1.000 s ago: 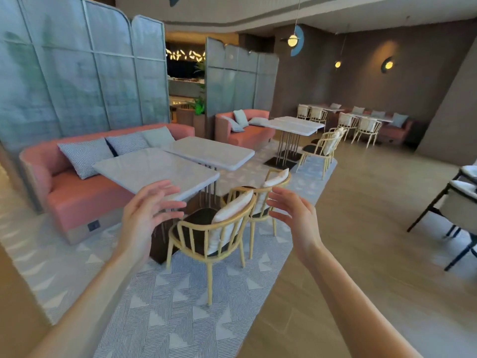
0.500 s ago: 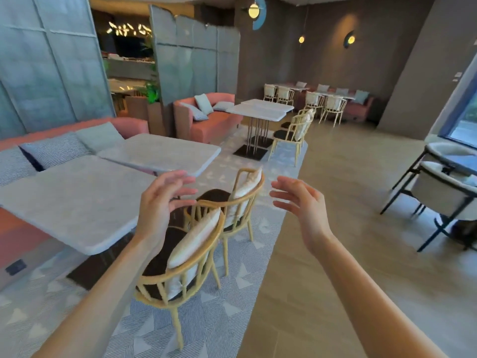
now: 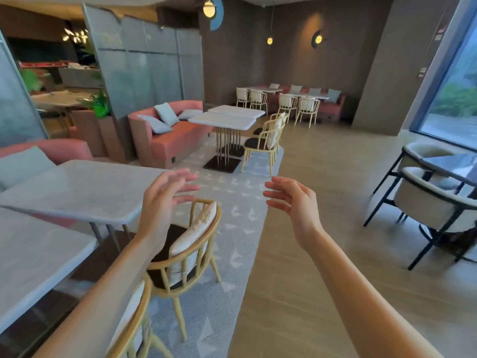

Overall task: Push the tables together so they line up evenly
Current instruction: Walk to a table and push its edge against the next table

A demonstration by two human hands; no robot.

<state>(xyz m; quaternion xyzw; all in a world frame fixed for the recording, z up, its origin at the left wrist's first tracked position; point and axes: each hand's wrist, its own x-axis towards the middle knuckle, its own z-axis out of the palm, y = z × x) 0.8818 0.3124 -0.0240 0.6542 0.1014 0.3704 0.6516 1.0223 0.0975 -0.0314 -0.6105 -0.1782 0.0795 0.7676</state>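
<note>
Both hands spread and empty, left hand (image 3: 165, 200) and right hand (image 3: 294, 202), beside two grey tables (image 3: 77, 192)

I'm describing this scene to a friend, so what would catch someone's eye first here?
Two open, empty hands, the left hand and right hand, raised mid-frame. At left, two grey tables, the near table and the far table, with wooden chairs tucked beside them. Behind stands a pink sofa.

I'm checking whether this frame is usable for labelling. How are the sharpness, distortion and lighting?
Head view: fingertips of the left hand smear with motion blur, the right hand is sharper; wide-angle bending bows the window frame and near table; the window is bright, wall lamps glow without glare.
</note>
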